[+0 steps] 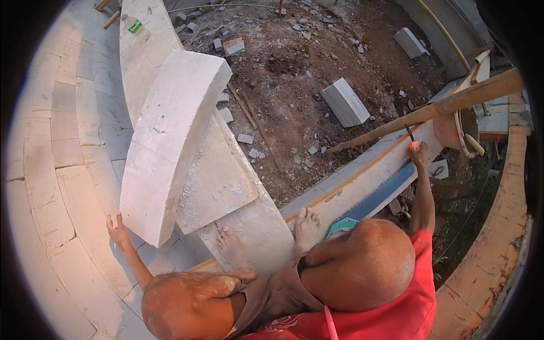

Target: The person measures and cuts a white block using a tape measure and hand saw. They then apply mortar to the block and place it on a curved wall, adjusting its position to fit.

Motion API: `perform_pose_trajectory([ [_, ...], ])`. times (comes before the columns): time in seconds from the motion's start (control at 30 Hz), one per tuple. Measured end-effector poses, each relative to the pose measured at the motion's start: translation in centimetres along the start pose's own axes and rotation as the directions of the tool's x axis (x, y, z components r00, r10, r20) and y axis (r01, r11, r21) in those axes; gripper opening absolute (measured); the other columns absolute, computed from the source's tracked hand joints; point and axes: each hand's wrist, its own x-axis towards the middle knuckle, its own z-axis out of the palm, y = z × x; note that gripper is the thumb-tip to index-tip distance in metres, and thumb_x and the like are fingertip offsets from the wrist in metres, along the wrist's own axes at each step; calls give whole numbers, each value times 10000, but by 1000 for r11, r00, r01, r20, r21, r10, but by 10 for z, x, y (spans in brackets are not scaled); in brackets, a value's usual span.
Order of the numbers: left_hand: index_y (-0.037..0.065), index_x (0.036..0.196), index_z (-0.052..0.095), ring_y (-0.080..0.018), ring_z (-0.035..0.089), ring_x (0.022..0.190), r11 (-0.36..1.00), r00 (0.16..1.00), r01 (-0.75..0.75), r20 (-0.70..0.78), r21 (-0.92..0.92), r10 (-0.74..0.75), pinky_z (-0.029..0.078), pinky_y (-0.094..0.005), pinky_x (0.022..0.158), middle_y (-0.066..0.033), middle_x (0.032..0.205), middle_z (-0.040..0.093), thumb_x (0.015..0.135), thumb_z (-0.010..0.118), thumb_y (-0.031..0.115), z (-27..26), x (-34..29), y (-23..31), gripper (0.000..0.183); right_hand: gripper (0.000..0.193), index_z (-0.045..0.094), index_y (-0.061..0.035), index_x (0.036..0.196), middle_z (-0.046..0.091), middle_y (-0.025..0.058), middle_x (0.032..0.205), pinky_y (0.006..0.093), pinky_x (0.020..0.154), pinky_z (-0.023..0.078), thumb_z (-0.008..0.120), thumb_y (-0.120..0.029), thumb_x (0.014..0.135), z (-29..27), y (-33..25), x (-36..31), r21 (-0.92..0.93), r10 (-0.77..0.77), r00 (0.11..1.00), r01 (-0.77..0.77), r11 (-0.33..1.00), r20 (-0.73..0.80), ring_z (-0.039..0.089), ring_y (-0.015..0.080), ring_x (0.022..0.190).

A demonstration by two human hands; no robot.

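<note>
A large white block (170,130) lies aslant over a flat slab (218,184) on the plank in front of me. Beside the block's near left corner is my left hand (118,233), open, its fingers apart; whether the fingertips touch the block I cannot tell. My right hand (419,154) reaches far to the right, closed round a small orange-handled tool (413,145) with a curved black end. Its exact kind is unclear. Below that hand a saw with a blue toothed blade (374,191) and green handle (341,226) rests along a board, partly behind my knee.
Pale block walling (68,170) curves along the left. A wooden pole (430,112) slants across the right, near a bucket (468,131). Down on the dirt lie loose blocks (345,102) and rubble. A plastic bottle (135,27) lies on the far plank. My bare feet (307,226) are on the planks.
</note>
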Motion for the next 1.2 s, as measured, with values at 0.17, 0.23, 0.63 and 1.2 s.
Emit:
perform_pose_trajectory([
  [0.17,98,1563,352,-315,367,1450,662,852,489,475,-568,-221,314,-472,1187,-131,1606,352,941,614,582,10,-27,-16,831,779,458,-63,1401,538,222,1354,512,1021,477,789,-327,748,19,9,16,-116,-110,982,92,989,-154,550,419,1258],
  [0.23,91,1569,339,-312,350,1457,558,820,534,550,-635,-159,306,-469,1192,-124,1613,342,953,594,582,14,-32,-20,829,752,470,-67,1382,543,216,1338,512,1022,473,782,-333,751,14,5,10,-45,-145,968,139,989,-205,550,416,1255],
  [0.63,35,1569,319,-303,373,1450,772,927,173,366,-612,83,318,-428,1193,-139,1617,340,1021,508,513,27,-16,-100,751,708,439,-1,1383,458,276,1374,525,1011,453,791,-214,808,-20,-22,-30,-154,-137,939,91,984,-317,499,469,1264],
  [1.2,24,1565,328,-304,434,1417,662,907,380,401,-646,-130,353,-412,1173,-137,1587,399,986,549,565,56,-9,-41,822,141,752,-177,796,670,-3,741,382,680,547,776,-295,723,-224,-373,-394,-92,-271,713,425,901,646,676,270,732],
])
